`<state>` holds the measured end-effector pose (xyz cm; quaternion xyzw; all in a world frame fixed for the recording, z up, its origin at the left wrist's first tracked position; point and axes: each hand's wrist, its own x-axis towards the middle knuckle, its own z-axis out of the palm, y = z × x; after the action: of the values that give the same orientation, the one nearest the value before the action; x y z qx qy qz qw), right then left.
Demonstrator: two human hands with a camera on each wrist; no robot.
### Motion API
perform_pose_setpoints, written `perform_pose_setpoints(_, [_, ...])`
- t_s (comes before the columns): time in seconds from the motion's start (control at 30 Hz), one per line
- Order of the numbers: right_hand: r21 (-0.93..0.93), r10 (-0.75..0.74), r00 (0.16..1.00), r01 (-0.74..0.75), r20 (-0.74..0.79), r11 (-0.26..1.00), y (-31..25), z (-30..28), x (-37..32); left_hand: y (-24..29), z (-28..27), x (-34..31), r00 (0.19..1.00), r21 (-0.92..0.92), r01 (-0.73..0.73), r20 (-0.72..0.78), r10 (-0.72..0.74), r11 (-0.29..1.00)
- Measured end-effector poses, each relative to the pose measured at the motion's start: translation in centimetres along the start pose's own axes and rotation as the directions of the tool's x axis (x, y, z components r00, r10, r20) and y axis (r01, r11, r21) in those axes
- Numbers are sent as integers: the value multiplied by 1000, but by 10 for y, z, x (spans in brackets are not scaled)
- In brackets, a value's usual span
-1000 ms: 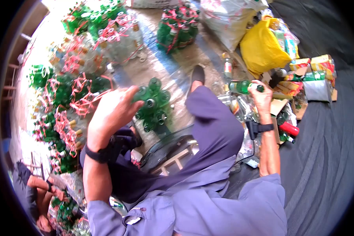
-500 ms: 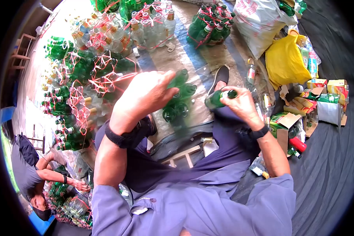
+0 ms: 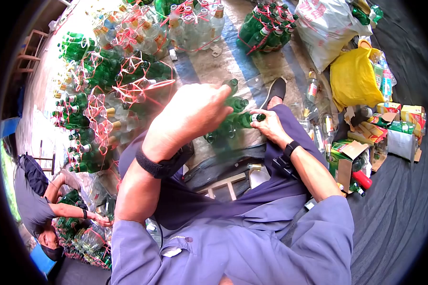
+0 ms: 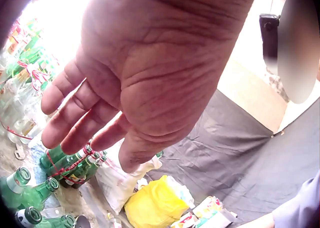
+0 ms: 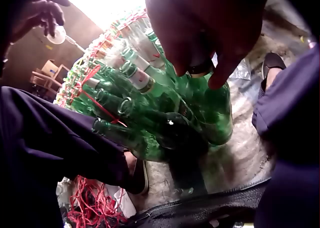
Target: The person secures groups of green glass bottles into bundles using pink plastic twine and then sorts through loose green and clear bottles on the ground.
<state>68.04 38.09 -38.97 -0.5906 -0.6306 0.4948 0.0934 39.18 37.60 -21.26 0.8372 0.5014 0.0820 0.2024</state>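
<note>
My right hand (image 3: 271, 128) grips a green glass bottle (image 5: 217, 113) round its neck, beside a standing cluster of green bottles (image 5: 150, 120) between my legs. The held bottle is upright in the right wrist view, its base low at the cluster's right side. My left hand (image 4: 145, 78) hangs above these bottles with its fingers loosely spread and nothing in the palm. From the head view it covers part of the cluster. Open bottle mouths (image 4: 32, 215) of the cluster show below it in the left wrist view.
Bundles of green and clear bottles (image 3: 150, 80) tied with pink string stand left and ahead. Rightward lie a white sack (image 3: 321, 33), a yellow bag (image 3: 354, 78), torn cartons (image 3: 347, 156) and loose bottles. Red string (image 5: 92, 203) is by my left foot. Another person (image 3: 43, 199) works at far left.
My right hand has carried the green bottle from the pile on the right over to the cluster between my legs. The head view has turned, and my left hand stays over the cluster.
</note>
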Motion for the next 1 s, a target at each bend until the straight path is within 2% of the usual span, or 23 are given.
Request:
perform_pose_setpoints(0.07, [313, -2, 999, -8, 34, 950, 13, 6, 3, 0, 2, 0, 1000, -9, 8, 29, -8, 1000])
perform_pose_setpoints(0.1, [315, 0, 999, -11, 35, 949, 21, 8, 6, 0, 3, 0, 999, -10, 8, 32, -8, 1000])
perform_pose_setpoints(0.17, [203, 7, 999, -13, 33, 979, 32, 12, 13, 1, 3, 1, 999, -7, 5, 34, -5, 1000])
perform_pose_setpoints(0.2, [82, -79, 997, 81, -25, 993, 36, 15, 15, 1, 2, 2, 999, -7, 6, 35, -6, 1000])
perform_pose_setpoints(0.23, [83, -79, 997, 81, -24, 993, 41, 15, 17, 2, 1, 2, 999, -4, 9, 45, -9, 1000])
perform_pose_setpoints(0.3, [69, 14, 999, -17, 41, 998, 38, 14, 15, 2, 2, 2, 998, -5, 12, 59, -12, 1000])
perform_pose_setpoints(0.43, [141, 4, 1000, -3, -3, 990, 39, 17, 18, 5, 1, 1, 999, -12, 5, 43, -5, 1000])
perform_pose_setpoints(0.53, [7, -26, 985, 28, -170, 1000, 45, 23, 20, 5, 1, 1, 999, 1, 10, 53, -10, 1000])
perform_pose_setpoints(0.57, [7, -26, 985, 27, -170, 1000, 43, 22, 19, 5, 1, 2, 998, 8, 8, 55, -8, 1000])
perform_pose_setpoints(0.63, [-61, -18, 962, 2, -274, 998, 40, 20, 16, 5, 0, 2, 998, 15, 5, 60, -6, 1000])
perform_pose_setpoints(0.67, [-64, 80, 959, -101, -272, 993, 31, 15, 16, 5, 0, 2, 998, 22, 3, 65, -5, 1000])
perform_pose_setpoints(0.7, [-71, 29, 944, -56, -330, 996, 38, 15, 21, 5, 1, 1, 998, 21, 7, 65, -8, 1000])
perform_pose_setpoints(0.77, [-94, 51, 926, -93, -374, 991, 33, 12, 23, 5, 1, 2, 998, 4, 13, 63, -13, 1000])
perform_pose_setpoints(0.9, [-114, 27, 925, -76, -379, 991, 19, 16, 22, 6, 1, 3, 998, 4, 9, 58, -9, 1000])
perform_pose_setpoints(0.97, [-16, 39, 953, -46, -302, 999, 14, 19, 19, 8, -1, 4, 995, 15, 29, 95, -30, 999])
perform_pose_setpoints(1.0, [-46, 7, 956, -21, -293, 999, 13, 21, 17, 8, 0, 4, 995, 13, 28, 96, -29, 1000])
